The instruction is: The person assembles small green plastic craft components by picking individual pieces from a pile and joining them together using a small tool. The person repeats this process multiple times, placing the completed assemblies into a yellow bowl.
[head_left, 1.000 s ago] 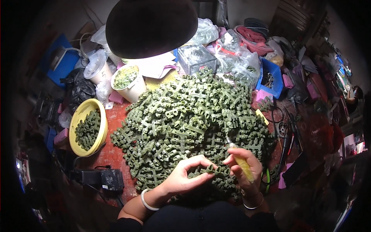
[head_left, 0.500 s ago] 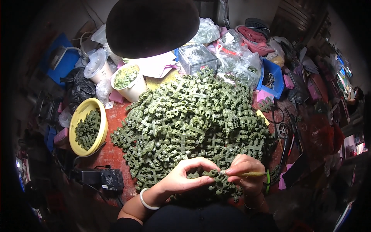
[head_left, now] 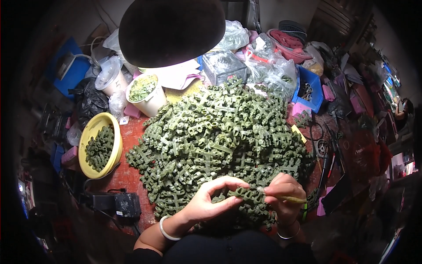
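Note:
A big heap of green, ring-shaped pieces joined in short rows (head_left: 206, 132) covers the middle of the table. At its near side my left hand (head_left: 206, 200) pinches one such green piece (head_left: 244, 193) between thumb and fingers. My right hand (head_left: 285, 193) is closed on a slim tool with a yellowish handle (head_left: 295, 199), which sticks out to the right. The tool's working end is hidden by my fingers or too small to make out. A small gap separates the right fingertips from the held piece.
Left of the heap, a yellow basin (head_left: 115, 154) holds more green pieces, with a black box (head_left: 127, 204) nearer me. Behind stand a white bucket (head_left: 151, 103), a clear box (head_left: 224, 66) and a blue bin (head_left: 314, 103). A dark rounded shape (head_left: 173, 33) blocks the top.
My right hand with the tool has drawn a little to the right, off the green piece. The left hand has barely shifted and keeps its pinch.

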`<state>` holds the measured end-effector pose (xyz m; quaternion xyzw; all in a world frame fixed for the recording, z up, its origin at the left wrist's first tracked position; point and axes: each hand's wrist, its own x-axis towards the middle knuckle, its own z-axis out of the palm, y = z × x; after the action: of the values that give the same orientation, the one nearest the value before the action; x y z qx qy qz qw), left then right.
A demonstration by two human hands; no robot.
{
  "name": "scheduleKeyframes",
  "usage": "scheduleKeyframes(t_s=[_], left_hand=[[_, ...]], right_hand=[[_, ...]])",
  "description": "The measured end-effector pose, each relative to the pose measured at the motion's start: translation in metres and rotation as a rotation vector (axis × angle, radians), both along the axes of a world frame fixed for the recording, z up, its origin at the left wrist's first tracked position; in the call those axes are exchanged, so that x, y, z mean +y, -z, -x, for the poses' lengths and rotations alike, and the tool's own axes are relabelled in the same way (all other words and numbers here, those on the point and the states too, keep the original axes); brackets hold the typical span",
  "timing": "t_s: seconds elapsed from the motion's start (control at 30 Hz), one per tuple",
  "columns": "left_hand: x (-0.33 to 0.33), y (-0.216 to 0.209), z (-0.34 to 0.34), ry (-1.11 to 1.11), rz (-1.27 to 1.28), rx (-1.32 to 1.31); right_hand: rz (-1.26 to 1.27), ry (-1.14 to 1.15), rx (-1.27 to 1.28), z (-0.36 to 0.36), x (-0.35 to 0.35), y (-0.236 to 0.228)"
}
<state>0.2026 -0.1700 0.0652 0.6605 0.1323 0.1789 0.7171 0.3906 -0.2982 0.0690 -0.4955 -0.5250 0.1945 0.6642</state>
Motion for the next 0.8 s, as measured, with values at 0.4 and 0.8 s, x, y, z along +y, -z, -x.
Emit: scheduleKeyframes(t_s=[0.4,0.8], left_hand=[[0.001,-0.008,0.001,-0.035,0.383,0.073],[0.001,-0.007,0.002,-0.016,0.482,0.105]], right_hand=[[0.108,-0.183,0.457,0.002,-0.003,0.007],[0.147,-0.187,0.436,0.002,-0.001,0.007]])
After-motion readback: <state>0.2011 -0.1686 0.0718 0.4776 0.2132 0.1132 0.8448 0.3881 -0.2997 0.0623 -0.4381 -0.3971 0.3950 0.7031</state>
